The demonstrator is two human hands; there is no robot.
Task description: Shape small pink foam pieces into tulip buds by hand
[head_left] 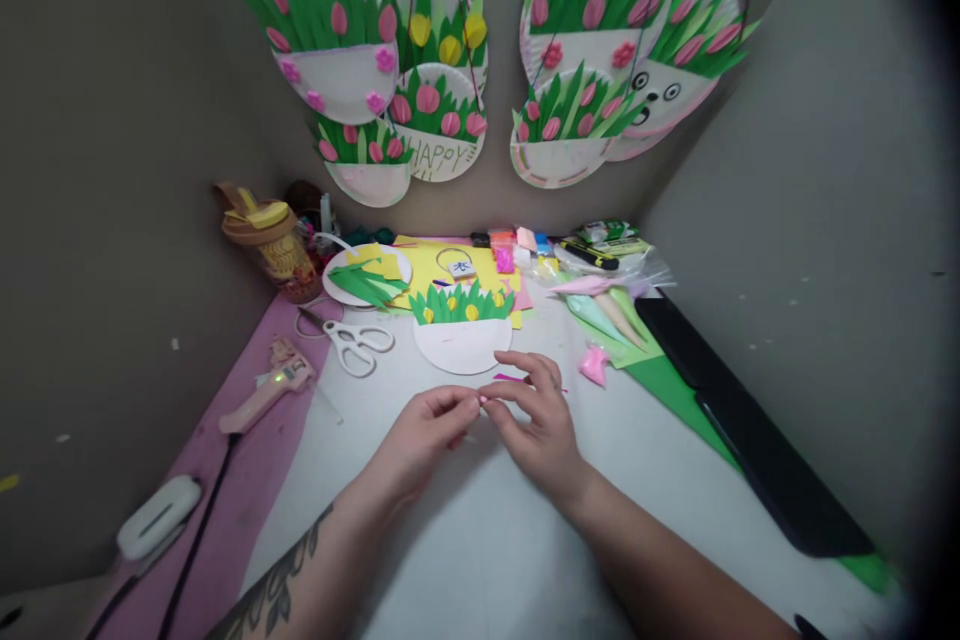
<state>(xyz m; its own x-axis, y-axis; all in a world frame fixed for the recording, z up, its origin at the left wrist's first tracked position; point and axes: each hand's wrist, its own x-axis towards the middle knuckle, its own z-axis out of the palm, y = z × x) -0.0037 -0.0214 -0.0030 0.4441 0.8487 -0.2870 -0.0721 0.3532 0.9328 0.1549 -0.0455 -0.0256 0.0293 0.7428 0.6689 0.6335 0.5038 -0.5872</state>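
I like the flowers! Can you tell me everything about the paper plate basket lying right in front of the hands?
The paper plate basket lies flat on the white table, just beyond the left hand and right hand. Its lower part is a plain white half-round, like a cut paper plate. Along its top edge stand spiky green paper leaves with small yellow flowers among them. It partly overlaps a yellow sheet behind it. Neither hand touches it.

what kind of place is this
Probably a home or classroom craft corner: finished paper-plate flower baskets hang on the wall, and scissors, a glue gun and coloured paper lie on the table.
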